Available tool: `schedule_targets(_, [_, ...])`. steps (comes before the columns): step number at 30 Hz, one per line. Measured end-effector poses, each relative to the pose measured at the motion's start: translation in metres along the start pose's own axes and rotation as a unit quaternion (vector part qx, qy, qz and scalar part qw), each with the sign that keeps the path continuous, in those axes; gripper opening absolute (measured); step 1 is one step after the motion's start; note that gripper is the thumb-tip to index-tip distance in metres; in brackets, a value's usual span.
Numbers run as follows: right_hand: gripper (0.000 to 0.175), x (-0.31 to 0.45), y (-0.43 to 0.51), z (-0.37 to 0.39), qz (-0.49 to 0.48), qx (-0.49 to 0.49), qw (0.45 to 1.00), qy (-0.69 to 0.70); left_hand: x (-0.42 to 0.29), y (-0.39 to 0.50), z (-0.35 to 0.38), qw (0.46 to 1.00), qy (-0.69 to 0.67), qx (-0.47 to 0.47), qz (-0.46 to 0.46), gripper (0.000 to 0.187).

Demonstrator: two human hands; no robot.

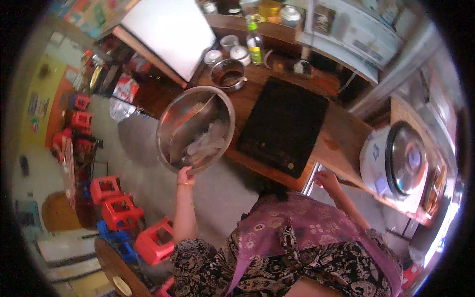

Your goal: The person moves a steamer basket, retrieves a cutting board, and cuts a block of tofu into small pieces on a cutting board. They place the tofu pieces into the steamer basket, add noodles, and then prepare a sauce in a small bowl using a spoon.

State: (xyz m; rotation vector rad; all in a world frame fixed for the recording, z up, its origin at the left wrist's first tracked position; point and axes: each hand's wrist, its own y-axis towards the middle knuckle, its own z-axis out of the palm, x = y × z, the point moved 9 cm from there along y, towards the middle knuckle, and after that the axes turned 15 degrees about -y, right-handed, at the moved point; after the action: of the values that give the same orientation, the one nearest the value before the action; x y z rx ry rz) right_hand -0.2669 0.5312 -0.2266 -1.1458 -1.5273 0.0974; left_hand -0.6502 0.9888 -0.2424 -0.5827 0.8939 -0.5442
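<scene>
My left hand (186, 177) grips the near rim of a large round metal basin (166, 148), tilted beside the left end of the wooden counter. Inside lie several pale, spoon-shaped utensils (207, 143), too blurred to name surely, and a long-handled utensil (193, 115) leans across. My right hand (326, 180) is by the counter's front edge, near the lower right corner of a black flat cooktop (284, 126). Its fingers are bent, and no object shows in them. The cooktop lies on the counter (343, 143).
Behind the cooktop are a metal pot (228, 75), lidded jars (240, 55) and a bottle with a green cap (254, 46). A large lidded cooker (393, 159) stands at right. A white panel (169, 33) rises at back left. Red plastic stools (120, 211) stand on the floor at left.
</scene>
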Motion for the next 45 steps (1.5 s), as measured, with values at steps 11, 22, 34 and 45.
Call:
schedule_targets(11, [0.028,0.093,-0.018,0.091,-0.104,0.2,0.97,-0.092,0.055,-0.151,-0.075,0.985,-0.081,-0.14,0.057,0.013])
schedule_targets(22, [0.033,0.107,0.04,0.266,-0.157,0.427,0.853,-0.256,0.086,-0.179,-0.202,0.98,0.041,-0.15,0.124,0.016])
schedule_targets(34, [0.05,0.226,0.065,0.502,0.034,0.682,0.702,-0.203,0.107,-0.13,-0.212,0.862,-0.327,-0.332,0.198,0.013])
schedule_targets(45, [0.023,0.234,0.192,0.703,-0.187,0.744,0.446,-0.462,0.059,-0.083,-0.156,0.802,-0.238,-0.421,0.35,0.02])
